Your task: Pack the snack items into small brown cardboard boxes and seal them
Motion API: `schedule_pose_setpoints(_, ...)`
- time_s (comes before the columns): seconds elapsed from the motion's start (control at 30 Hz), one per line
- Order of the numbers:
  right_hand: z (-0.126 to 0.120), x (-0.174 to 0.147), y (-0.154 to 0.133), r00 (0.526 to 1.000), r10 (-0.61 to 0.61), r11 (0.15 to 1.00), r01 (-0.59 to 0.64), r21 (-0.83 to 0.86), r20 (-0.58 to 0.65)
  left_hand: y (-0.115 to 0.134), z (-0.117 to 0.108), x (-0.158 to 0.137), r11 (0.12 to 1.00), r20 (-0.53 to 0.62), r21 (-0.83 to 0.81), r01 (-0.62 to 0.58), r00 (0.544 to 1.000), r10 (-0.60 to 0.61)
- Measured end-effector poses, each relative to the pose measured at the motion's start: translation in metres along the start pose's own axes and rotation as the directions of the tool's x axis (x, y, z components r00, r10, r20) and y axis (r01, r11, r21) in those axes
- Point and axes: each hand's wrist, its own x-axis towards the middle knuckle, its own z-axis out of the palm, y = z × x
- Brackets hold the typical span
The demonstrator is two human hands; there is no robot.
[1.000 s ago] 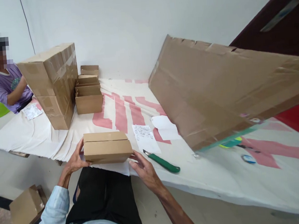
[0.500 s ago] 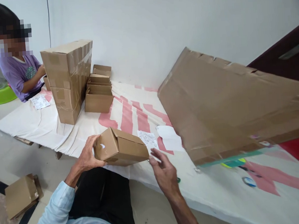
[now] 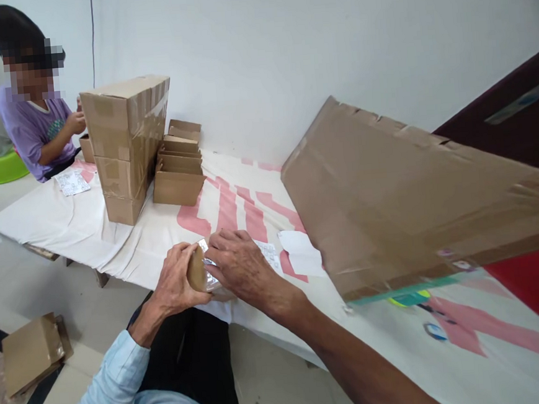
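My left hand (image 3: 177, 276) grips a small brown cardboard box (image 3: 196, 271) by its near left end, thumb below and fingers on top. A shiny clear strip, which looks like packing tape (image 3: 203, 248), lies over the box's edge. My right hand (image 3: 237, 263) is closed over the box's top and right side, its fingertips curled against the shiny strip. Most of the box is hidden behind this hand. Just beyond it, a printed sheet (image 3: 270, 253) lies partly covered on the white and red table cloth (image 3: 254, 328).
Tall taped cartons (image 3: 113, 139) stand at the left, beside several open small boxes (image 3: 179, 187). A large cardboard sheet (image 3: 413, 197) leans on the right. A tape roll (image 3: 435, 332) lies near it. A co-worker (image 3: 34, 127) sits far left. A box (image 3: 32, 354) is on the floor.
My right hand has moved left from beside the box onto it, its fingers now curled. The box has turned end-on towards me, and a shiny strip shows on it.
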Motion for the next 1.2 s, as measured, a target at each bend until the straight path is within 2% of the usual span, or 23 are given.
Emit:
schedule_pose_setpoints(0.13,0.002,0.002,-0.002,0.999,0.007,0.998,-0.005,0.067,-0.032,0.001,0.000,0.002,1.000,0.016,0.005,0.000,1.000,0.000)
schedule_pose_setpoints(0.2,-0.005,-0.002,-0.002,0.993,0.027,0.969,0.002,0.245,-0.117,-0.001,-0.001,0.001,1.000,0.019,-0.001,-0.004,1.000,0.004)
schedule_pose_setpoints(0.23,-0.011,-0.006,-0.001,0.980,0.071,0.927,0.003,0.376,-0.184,-0.002,-0.002,0.000,1.000,0.022,-0.008,-0.003,1.000,0.004)
schedule_pose_setpoints(0.27,-0.018,-0.010,0.002,0.953,0.150,0.861,0.005,0.509,-0.262,-0.005,-0.003,0.000,1.000,0.024,-0.017,0.001,1.000,-0.001)
schedule_pose_setpoints(0.33,-0.033,-0.020,0.010,0.841,0.354,0.731,0.023,0.682,-0.408,-0.010,-0.008,-0.002,0.999,0.032,-0.030,0.021,0.999,-0.020)
schedule_pose_setpoints(0.37,-0.038,-0.024,0.014,0.780,0.422,0.710,0.033,0.704,-0.462,-0.012,-0.010,-0.003,0.999,0.038,-0.033,0.030,0.999,-0.028)
schedule_pose_setpoints(0.4,-0.041,-0.026,0.018,0.748,0.437,0.721,0.041,0.691,-0.500,-0.013,-0.011,-0.003,0.999,0.044,-0.034,0.035,0.998,-0.034)
schedule_pose_setpoints(0.43,-0.040,-0.027,0.021,0.758,0.397,0.756,0.050,0.653,-0.517,-0.014,-0.012,-0.003,0.999,0.050,-0.032,0.035,0.998,-0.033)
schedule_pose_setpoints(0.47,-0.036,-0.026,0.022,0.805,0.313,0.798,0.065,0.599,-0.504,-0.014,-0.012,-0.002,0.999,0.054,-0.027,0.028,0.998,-0.026)
schedule_pose_setpoints(0.53,-0.021,-0.019,0.021,0.917,0.103,0.878,0.098,0.469,-0.385,-0.011,-0.010,0.000,1.000,0.048,-0.005,0.000,0.999,0.000)
schedule_pose_setpoints(0.6,-0.005,-0.011,0.016,0.971,-0.008,0.946,0.085,0.312,-0.238,-0.007,-0.007,0.003,0.999,0.036,0.025,-0.022,0.999,0.021)
schedule_pose_setpoints(0.7,0.011,-0.002,0.009,0.991,-0.024,0.990,0.042,0.134,-0.129,-0.002,-0.004,0.005,0.998,0.034,0.049,-0.028,0.999,0.026)
schedule_pose_setpoints(0.87,0.017,0.003,0.011,0.993,-0.073,0.996,0.077,0.043,-0.094,0.000,-0.006,0.005,0.999,0.049,0.048,-0.018,0.999,0.016)
schedule_pose_setpoints(0.93,0.017,0.004,0.011,0.992,-0.070,0.996,0.075,0.046,-0.104,0.000,-0.006,0.005,0.999,0.059,0.044,-0.006,0.998,0.004)
schedule_pose_setpoints(1.0,0.014,0.004,0.009,0.987,-0.055,0.982,0.080,0.169,-0.152,0.000,-0.006,0.004,0.999,0.059,0.044,0.002,0.998,-0.004)
schedule_pose_setpoints(1.03,0.010,0.003,0.008,0.981,-0.027,0.953,0.082,0.291,-0.190,0.000,-0.005,0.004,0.999,0.058,0.044,0.005,0.998,-0.007)
schedule_pose_setpoints(1.1,-0.001,-0.002,0.009,0.954,0.119,0.815,0.064,0.576,-0.275,-0.002,-0.007,0.004,0.999,0.054,0.042,0.015,0.998,-0.017)
schedule_pose_setpoints(1.13,-0.007,-0.006,0.011,0.923,0.233,0.719,0.050,0.693,-0.307,-0.003,-0.008,0.003,0.999,0.056,0.038,0.020,0.998,-0.022)
schedule_pose_setpoints(1.2,-0.017,-0.017,0.021,0.823,0.462,0.553,0.023,0.833,-0.329,-0.008,-0.014,0.002,1.000,0.070,0.015,0.023,0.997,-0.024)
